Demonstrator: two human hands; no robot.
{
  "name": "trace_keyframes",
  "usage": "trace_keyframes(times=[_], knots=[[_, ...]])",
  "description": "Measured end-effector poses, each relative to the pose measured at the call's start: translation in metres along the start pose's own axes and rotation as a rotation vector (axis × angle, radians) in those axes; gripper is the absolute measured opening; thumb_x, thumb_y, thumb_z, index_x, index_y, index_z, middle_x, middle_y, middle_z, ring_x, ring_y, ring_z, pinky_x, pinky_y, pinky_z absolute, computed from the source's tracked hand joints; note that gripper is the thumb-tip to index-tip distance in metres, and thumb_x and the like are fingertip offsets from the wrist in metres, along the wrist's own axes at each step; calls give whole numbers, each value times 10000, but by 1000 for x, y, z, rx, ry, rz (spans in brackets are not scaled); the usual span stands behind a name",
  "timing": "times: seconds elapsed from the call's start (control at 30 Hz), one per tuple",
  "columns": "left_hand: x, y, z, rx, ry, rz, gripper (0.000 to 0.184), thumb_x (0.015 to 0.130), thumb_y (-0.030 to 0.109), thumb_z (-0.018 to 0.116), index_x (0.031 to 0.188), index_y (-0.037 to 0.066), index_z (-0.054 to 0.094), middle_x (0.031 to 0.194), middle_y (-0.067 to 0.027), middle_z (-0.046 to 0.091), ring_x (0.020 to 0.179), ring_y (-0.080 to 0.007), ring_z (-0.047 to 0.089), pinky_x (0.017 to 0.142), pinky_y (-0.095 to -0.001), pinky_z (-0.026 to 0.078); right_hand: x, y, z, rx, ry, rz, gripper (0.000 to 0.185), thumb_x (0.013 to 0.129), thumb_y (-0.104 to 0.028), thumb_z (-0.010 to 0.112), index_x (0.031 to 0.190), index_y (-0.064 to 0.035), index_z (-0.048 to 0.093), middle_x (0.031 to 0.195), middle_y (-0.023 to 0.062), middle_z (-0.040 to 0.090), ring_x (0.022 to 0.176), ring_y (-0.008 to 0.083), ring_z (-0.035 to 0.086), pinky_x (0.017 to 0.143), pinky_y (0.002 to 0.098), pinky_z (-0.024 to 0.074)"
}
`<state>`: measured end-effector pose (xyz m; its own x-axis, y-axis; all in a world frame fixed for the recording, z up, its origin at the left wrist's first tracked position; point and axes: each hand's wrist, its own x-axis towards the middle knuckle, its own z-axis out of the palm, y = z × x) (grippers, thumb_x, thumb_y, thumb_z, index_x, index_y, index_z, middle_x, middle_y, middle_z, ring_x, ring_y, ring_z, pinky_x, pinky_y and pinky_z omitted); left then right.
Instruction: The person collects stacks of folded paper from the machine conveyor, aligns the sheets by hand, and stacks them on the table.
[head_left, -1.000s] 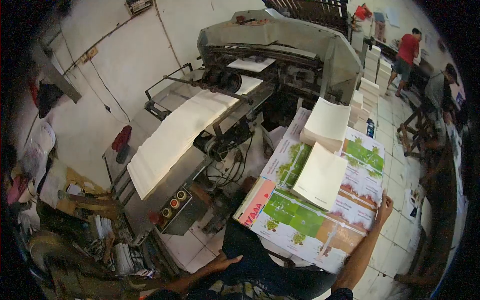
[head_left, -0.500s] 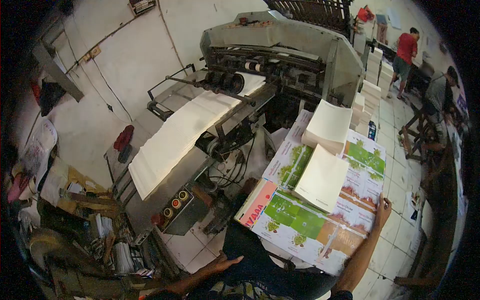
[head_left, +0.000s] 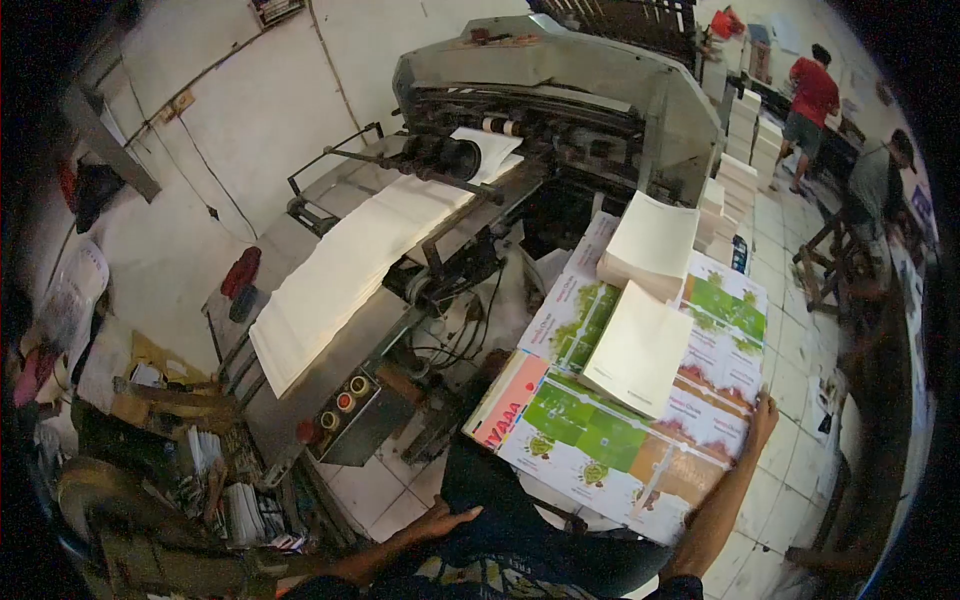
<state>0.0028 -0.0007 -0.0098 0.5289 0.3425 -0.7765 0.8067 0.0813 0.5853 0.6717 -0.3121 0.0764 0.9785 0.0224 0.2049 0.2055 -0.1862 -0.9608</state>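
Observation:
My left hand rests on my dark-clothed thigh, fingers stretched out and holding nothing. My right hand is at the right edge of a printed board with green and brown pictures, its fingers curled round that edge. On the board lie two stacks of cream paper: a nearer stack, and a taller stack behind it. To the left, a long row of overlapping cream sheets slopes along the feed table of a grey machine, up to its black rollers.
A control box with round buttons sits below the feed table. Bundled papers and scraps fill the lower left. More paper stacks stand beyond the board. A person in a red shirt and another person are at the far right.
The view has shifted slightly. Near the rollers, the far end of the sheet row looks different. The person in red has changed posture. Both my hands keep their places.

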Motion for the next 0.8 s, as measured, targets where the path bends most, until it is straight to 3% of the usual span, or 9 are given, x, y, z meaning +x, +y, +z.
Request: trace_keyframes(times=[0.13, 0.23, 0.33, 0.43, 0.53, 0.6, 0.63, 0.73, 0.8], knots=[[-16, 16, 0, 13, 48, -55, 1572, 647, 881, 641, 1424, -252, -123, 1532, -424, 173, 1452, -414, 292, 1160, -397, 331, -14, -34, -1, -63, -84, 35, 442, 982, -401, 591, 916, 26, 681, 830, 76, 647, 699, 161, 558, 623, 290, 455], [-80, 107, -9, 42, 18, -160, 1579, 646, 855, 676, 1423, -242, -152, 1546, -404, 168, 1458, -408, 282, 1164, -398, 324, -13, -27, 2, 38, -80, 90, 458, 997, -414, 554, 917, 22, 673, 805, 76, 648, 676, 163, 562, 596, 291, 453], [-31, 35, -1, -95, 23, -25, 1581, 645, 835, 699, 1423, -236, -165, 1560, -379, 170, 1463, -401, 268, 1172, -395, 311, -12, -23, 5, 26, -42, 108, 484, 1003, -428, 527, 932, 29, 669, 805, 92, 655, 687, 170, 580, 576, 304, 458], [-55, 70, -8, 4, 33, -55, 1577, 650, 840, 691, 1423, -236, -163, 1563, -374, 168, 1469, -398, 250, 1177, -393, 300, -13, -25, 6, -89, 15, 8, 508, 1009, -430, 502, 951, 47, 666, 810, 116, 663, 694, 188, 602, 573, 322, 475], [-49, 60, -6, -51, 15, -59, 1566, 661, 844, 677, 1428, -225, -171, 1559, -390, 146, 1467, -404, 249, 1176, -398, 301, -8, -16, -1, -8, -25, 119, 512, 1008, -433, 503, 978, 50, 672, 882, 145, 674, 732, 212, 618, 599, 318, 491], [-58, 68, -8, -22, -3, -47, 1556, 663, 863, 650, 1437, -219, -157, 1562, -397, 111, 1477, -416, 213, 1187, -421, 278, 2, 12, -3, -124, -26, -125, 533, 1007, -474, 514, 944, 31, 671, 925, 149, 674, 798, 229, 623, 659, 337, 506], [-65, 79, -10, 7, -23, -31, 1548, 666, 883, 622, 1446, -213, -144, 1565, -404, 76, 1487, -428, 176, 1197, -444, 254, -2, 4, 0, -115, -26, -123, 533, 1007, -474, 514, 944, 31, 671, 925, 149, 674, 798, 229, 623, 659, 337, 506], [-81, 111, -16, 111, -129, -89, 1535, 662, 930, 551, 1463, -210, -93, 1572, -403, -5, 1499, -455, 86, 1211, -492, 202, -13, -19, 2, 72, -109, 59, 535, 1005, -492, 520, 1000, 23, 666, 965, 157, 669, 860, 249, 621, 729, 363, 512], [-62, 81, -13, 90, -115, -101, 1533, 659, 942, 532, 1466, -210, -79, 1571, -403, -33, 1500, -459, 50, 1214, -505, 177, -13, -27, 8, -53, 106, 154, 563, 996, -482, 522, 1011, 69, 635, 948, 109, 622, 780, 200, 578, 623, 318, 470]])
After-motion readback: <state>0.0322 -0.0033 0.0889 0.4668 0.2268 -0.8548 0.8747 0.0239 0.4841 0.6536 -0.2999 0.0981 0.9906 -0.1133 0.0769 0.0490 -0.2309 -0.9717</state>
